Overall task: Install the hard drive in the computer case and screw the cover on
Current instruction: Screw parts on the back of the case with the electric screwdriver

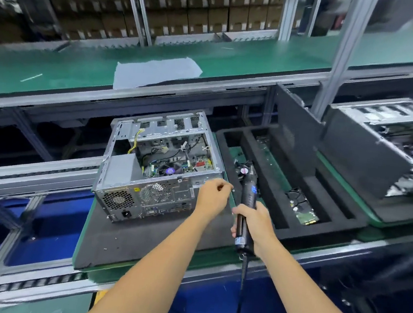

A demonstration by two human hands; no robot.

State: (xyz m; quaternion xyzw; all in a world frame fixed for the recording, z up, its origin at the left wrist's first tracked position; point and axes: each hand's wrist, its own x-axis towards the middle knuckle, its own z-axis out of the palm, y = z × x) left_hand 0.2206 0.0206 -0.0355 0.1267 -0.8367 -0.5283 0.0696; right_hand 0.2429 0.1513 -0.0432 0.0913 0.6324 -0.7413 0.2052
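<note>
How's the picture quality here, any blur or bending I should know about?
Head view: edges smeared with motion blur, worst at the top right; wide-angle lens bows the green shelf; centre sharper, so the open computer case and the electric screwdriver read clearly; lighting even, no harsh glare.

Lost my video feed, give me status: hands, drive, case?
Right hand grips electric screwdriver. Left hand curled by open case. Hard drive lies in foam tray. Nothing blocking.

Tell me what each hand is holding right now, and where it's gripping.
The right hand grips the screwdriver around the middle of its barrel. The left hand has its fingers pinched together; whether they hold anything cannot be told.
</note>
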